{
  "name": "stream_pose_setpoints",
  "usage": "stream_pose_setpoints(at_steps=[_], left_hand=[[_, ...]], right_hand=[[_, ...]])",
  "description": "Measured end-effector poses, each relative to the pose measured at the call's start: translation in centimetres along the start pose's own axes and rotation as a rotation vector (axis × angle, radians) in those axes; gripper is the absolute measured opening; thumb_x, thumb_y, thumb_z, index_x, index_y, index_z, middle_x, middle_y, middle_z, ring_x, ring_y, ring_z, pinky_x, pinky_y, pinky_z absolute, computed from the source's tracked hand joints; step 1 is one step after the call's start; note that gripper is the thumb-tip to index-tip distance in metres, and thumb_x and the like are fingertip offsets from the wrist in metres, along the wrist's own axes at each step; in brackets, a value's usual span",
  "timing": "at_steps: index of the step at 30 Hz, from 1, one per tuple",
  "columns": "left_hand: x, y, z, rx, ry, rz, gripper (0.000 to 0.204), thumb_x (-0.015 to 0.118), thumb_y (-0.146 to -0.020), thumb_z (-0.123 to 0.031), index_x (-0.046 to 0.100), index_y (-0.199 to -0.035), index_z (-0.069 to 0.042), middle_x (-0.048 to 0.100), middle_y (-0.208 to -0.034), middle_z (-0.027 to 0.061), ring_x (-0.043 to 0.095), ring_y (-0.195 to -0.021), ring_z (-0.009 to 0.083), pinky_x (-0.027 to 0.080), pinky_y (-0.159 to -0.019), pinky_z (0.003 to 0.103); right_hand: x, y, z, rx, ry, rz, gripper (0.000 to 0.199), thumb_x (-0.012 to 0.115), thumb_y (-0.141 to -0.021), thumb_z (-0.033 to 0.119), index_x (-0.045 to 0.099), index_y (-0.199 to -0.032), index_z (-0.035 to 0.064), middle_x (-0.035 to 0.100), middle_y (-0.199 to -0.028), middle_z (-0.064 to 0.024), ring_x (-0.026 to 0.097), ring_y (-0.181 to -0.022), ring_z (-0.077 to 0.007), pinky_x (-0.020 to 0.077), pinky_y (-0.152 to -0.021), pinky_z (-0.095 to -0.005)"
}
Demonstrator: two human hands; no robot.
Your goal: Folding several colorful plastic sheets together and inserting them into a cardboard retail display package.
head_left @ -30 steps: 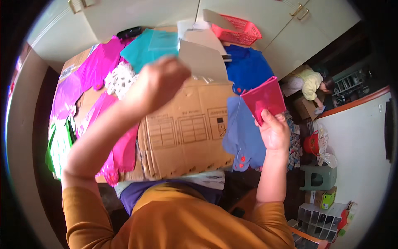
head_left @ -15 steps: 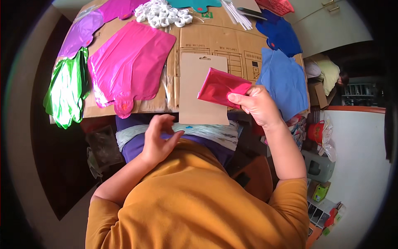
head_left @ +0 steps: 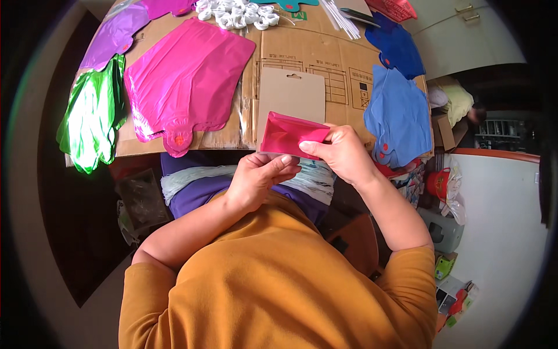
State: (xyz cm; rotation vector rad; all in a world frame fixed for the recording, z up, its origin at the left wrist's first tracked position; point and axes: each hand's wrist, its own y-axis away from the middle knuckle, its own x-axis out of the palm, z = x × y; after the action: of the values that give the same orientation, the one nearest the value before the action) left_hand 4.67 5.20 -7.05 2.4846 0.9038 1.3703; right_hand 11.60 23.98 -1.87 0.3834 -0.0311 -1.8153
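A folded pink foil balloon (head_left: 290,135) is held out in front of me at the table's near edge. My right hand (head_left: 346,152) pinches its right side, thumb on top and fingers behind. At its lower left edge, my left hand (head_left: 256,180) has thumb and fingers closed together; the exact contact is partly hidden. Behind the folded foil lies a beige card (head_left: 293,93) with a hanging slot at its top; the foil and hands cover its lower part. A large flat pink foil balloon (head_left: 189,81) lies on the left of the cardboard.
Flattened cardboard (head_left: 325,49) covers the table. Around it lie green (head_left: 93,113), purple (head_left: 119,38), light blue (head_left: 398,113) and dark blue foil balloons (head_left: 395,49). Coiled white ribbons (head_left: 238,13) and white sticks (head_left: 340,20) sit at the far side. Another person (head_left: 456,102) bends at the right.
My right hand has brought the folded pink foil balloon left and slightly lower. The left hand has moved right and up to its lower edge, fingers closing. The view has shifted slightly.
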Motion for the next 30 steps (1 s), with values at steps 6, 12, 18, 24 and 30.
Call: stream_pose_setpoints(at_steps=[6,12,18,24,30], left_hand=[[1.0,-0.3,-0.1,-0.082,-0.011,-0.138,0.022,0.066,-0.091,-0.022,0.066,-0.100,-0.002,0.069,-0.091,0.0087,0.068,-0.081,0.0171,0.056,-0.081,0.034],[2.3,-0.5,0.1,0.054,-0.048,-0.207,0.018,0.065,-0.092,-0.019,0.067,-0.095,-0.001,0.069,-0.084,0.0062,0.065,-0.074,0.0120,0.055,-0.074,0.027],[2.8,-0.6,0.4,0.106,-0.133,-0.257,0.018,0.063,-0.093,-0.017,0.066,-0.090,0.000,0.068,-0.081,0.0052,0.062,-0.070,0.0103,0.051,-0.068,0.025],[2.8,-0.6,0.4,0.129,-0.181,-0.254,0.017,0.064,-0.093,-0.020,0.065,-0.092,-0.004,0.066,-0.079,0.0031,0.063,-0.071,0.0106,0.054,-0.071,0.026],[2.9,-0.5,0.2,0.003,-0.005,-0.223,0.025,0.058,-0.096,-0.023,0.061,-0.108,-0.001,0.065,-0.091,0.0042,0.065,-0.077,0.0137,0.056,-0.077,0.031]], right_hand=[[-0.8,-0.1,0.2,0.045,0.135,0.019,0.025,0.074,-0.078,0.014,0.069,-0.094,-0.0040,0.068,-0.075,-0.0072,0.060,-0.068,-0.0112,0.0493,-0.067,-0.0292],[-2.1,-0.6,3.8,0.308,0.137,0.180,0.020,0.074,-0.079,0.016,0.069,-0.088,-0.0008,0.065,-0.073,-0.0019,0.055,-0.057,-0.0069,0.0457,-0.056,-0.0234],[-3.2,-1.5,4.9,0.334,0.296,0.252,0.035,0.077,-0.078,0.030,0.068,-0.095,0.0011,0.067,-0.077,-0.0069,0.062,-0.065,-0.0184,0.0488,-0.056,-0.0299],[-2.0,-1.3,5.9,-0.733,1.158,-0.013,0.050,0.067,-0.083,0.030,0.056,-0.126,0.0068,0.057,-0.126,-0.0119,0.054,-0.115,-0.0272,0.0403,-0.100,-0.0431],[-1.9,-3.9,0.0,-0.742,1.086,0.325,0.063,0.052,-0.093,0.036,0.032,-0.148,0.0130,0.025,-0.156,-0.0081,0.023,-0.144,-0.0261,0.0162,-0.117,-0.0470]])
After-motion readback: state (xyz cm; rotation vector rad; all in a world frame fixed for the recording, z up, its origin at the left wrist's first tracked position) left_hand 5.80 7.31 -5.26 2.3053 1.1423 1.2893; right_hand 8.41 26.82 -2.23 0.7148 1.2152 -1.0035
